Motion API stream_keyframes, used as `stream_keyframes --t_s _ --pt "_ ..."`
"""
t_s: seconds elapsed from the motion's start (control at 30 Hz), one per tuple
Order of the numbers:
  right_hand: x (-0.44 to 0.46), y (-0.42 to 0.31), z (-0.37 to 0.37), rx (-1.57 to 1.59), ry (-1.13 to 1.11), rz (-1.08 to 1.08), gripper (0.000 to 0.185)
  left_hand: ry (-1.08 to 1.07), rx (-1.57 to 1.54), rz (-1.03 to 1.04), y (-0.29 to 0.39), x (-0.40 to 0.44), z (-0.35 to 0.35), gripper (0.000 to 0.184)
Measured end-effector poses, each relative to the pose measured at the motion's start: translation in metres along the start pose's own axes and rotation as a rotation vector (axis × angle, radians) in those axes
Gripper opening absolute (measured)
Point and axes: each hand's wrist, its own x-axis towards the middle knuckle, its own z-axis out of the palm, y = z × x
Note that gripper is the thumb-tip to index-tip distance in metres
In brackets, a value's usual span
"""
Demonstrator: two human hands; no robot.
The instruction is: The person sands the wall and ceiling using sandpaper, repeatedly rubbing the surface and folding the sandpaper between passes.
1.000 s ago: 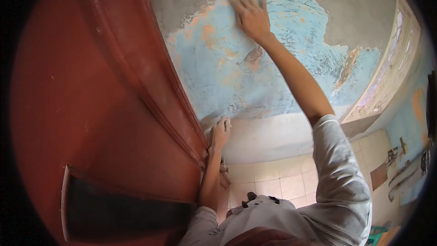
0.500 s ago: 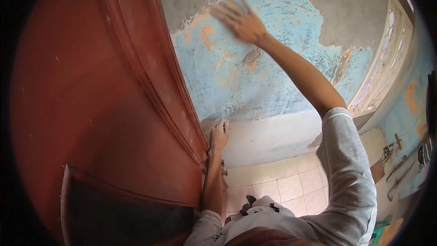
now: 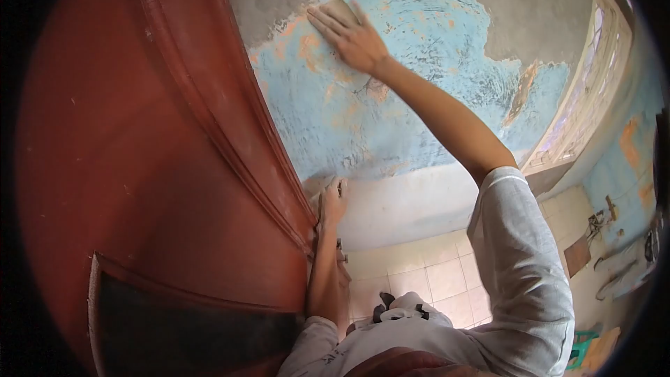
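Note:
My right hand point(image 3: 354, 42) is stretched up against the wall point(image 3: 412, 91), which has worn blue paint with orange and grey bare patches. Under its fingers lies a flat brownish-grey piece of sandpaper point(image 3: 343, 12), pressed to the surface where the blue meets the grey plaster. Lower down, beside the red door frame point(image 3: 279, 188), my left hand point(image 3: 333, 199) is closed near the wall. Something small and dark shows at its fingers, too unclear to name.
A red door panel point(image 3: 132, 132) fills the left side. At right is a cream window with a grille point(image 3: 583, 91). Pale floor tiles point(image 3: 426, 283) lie below, with a green plastic stool point(image 3: 583, 349) at lower right.
My right hand has shifted slightly left on the wall, and the sandpaper under it now shows clearly. My left hand stays beside the door frame. The view has turned a little.

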Motion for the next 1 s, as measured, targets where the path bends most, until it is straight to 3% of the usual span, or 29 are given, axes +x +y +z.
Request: stream_keyframes --t_s 0.03,0.07,0.1,0.17,0.2,0.23,0.3,0.37,0.43,0.47,0.5,0.57,0.6,0.63,0.7,0.73,0.8,0.83,0.9,0.93,0.97,1.0 --pt "0.004 0.006 -0.008 0.072 0.060 -0.119 0.087 0.004 -0.037 0.012 -0.004 0.001 0.001 0.024" --pt "0.004 0.012 -0.023 -0.072 0.052 0.037 0.085 0.008 -0.080 0.030 -0.005 0.005 0.004 0.023" --pt "0.005 0.011 -0.025 -0.086 0.053 0.039 0.085 0.004 -0.087 0.043 -0.007 0.007 0.007 0.023" --pt "0.009 -0.004 -0.015 -0.078 0.136 0.331 0.086 -0.006 -0.050 -0.055 -0.008 0.005 0.009 0.023" --pt "0.006 -0.013 -0.010 -0.093 -0.027 0.223 0.088 -0.010 -0.051 -0.053 -0.009 0.006 0.010 0.023" --pt "0.006 -0.007 -0.008 -0.093 -0.029 0.224 0.088 -0.004 -0.040 -0.024 -0.011 0.006 0.011 0.023" --pt "0.005 0.008 -0.006 0.044 -0.021 -0.109 0.092 0.005 -0.024 0.000 -0.014 0.005 0.012 0.024" --pt "0.009 0.008 -0.030 -0.081 -0.045 -0.048 0.091 -0.054 -0.099 -0.111 -0.012 0.005 0.010 0.024" --pt "0.011 -0.001 -0.024 -0.044 0.002 0.272 0.090 -0.048 -0.106 -0.091 -0.010 0.006 0.008 0.023" --pt "0.006 -0.006 -0.003 0.289 0.170 0.087 0.090 -0.053 -0.105 -0.064 -0.010 0.005 0.007 0.023" --pt "0.002 0.001 0.013 0.294 0.169 0.089 0.090 -0.053 -0.102 -0.068 -0.009 0.005 0.007 0.023" --pt "0.005 0.004 -0.003 0.206 0.039 -0.156 0.091 -0.013 -0.145 -0.055 -0.009 0.003 0.010 0.023" --pt "0.005 0.015 -0.022 -0.076 -0.027 -0.059 0.091 -0.010 -0.140 -0.052 -0.012 0.004 0.009 0.023" --pt "0.010 0.023 -0.022 -0.084 0.097 0.158 0.090 0.013 -0.098 -0.022 -0.014 0.004 0.010 0.023" --pt "0.010 0.011 -0.013 -0.104 0.089 0.273 0.087 0.044 -0.069 0.001 -0.015 0.006 0.017 0.023" --pt "0.004 0.007 -0.002 -0.101 0.086 0.272 0.087 0.004 -0.110 -0.043 -0.015 0.005 0.015 0.022" --pt "-0.005 0.002 0.017 0.300 0.092 -0.209 0.083 -0.035 -0.149 -0.086 -0.011 0.004 0.013 0.021" --pt "-0.002 0.008 0.003 0.302 0.096 -0.209 0.083 -0.041 -0.186 -0.119 -0.009 0.003 0.013 0.020" --pt "0.011 0.024 -0.038 -0.215 0.051 0.088 0.074 -0.042 -0.219 -0.151 -0.011 0.005 0.010 0.019" --pt "0.012 0.023 -0.034 -0.130 0.221 0.255 0.073 -0.022 -0.171 -0.084 -0.014 0.006 0.011 0.019" --pt "0.009 0.019 -0.024 -0.129 0.218 0.251 0.073 -0.002 -0.125 -0.020 -0.014 0.004 0.013 0.019" --pt "0.003 0.013 -0.013 -0.098 0.107 0.027 0.073 -0.007 -0.124 -0.026 -0.015 0.002 0.014 0.019"
